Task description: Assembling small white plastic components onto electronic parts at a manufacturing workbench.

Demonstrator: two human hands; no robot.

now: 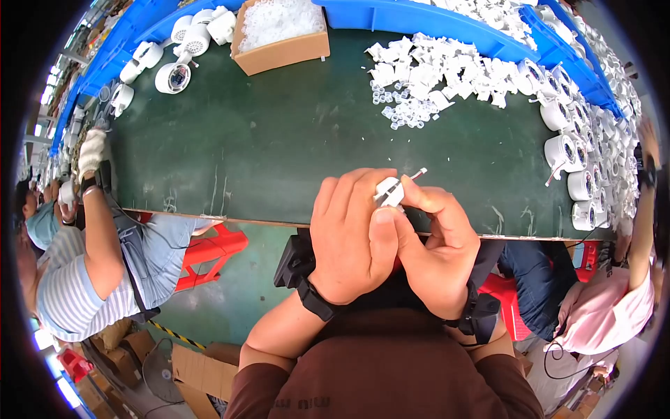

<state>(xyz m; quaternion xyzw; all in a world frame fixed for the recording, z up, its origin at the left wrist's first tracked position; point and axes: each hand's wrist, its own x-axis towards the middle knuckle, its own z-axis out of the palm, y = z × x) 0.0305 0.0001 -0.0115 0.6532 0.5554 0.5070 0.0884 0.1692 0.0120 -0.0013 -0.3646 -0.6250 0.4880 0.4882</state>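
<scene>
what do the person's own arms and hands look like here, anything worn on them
Both hands are bare, with no gloves. The left hand has a black band with a dark boxy unit strapped at the wrist. The right hand wears a matching black strap and unit at its wrist. Both forearms are uncovered, and dark brown short sleeves show at the lower edge. No rings are visible.

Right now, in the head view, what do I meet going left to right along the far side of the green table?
White round housings → cardboard box of small white parts → loose heap of white plastic pieces → curved row of white round housings by the right edge.
</scene>
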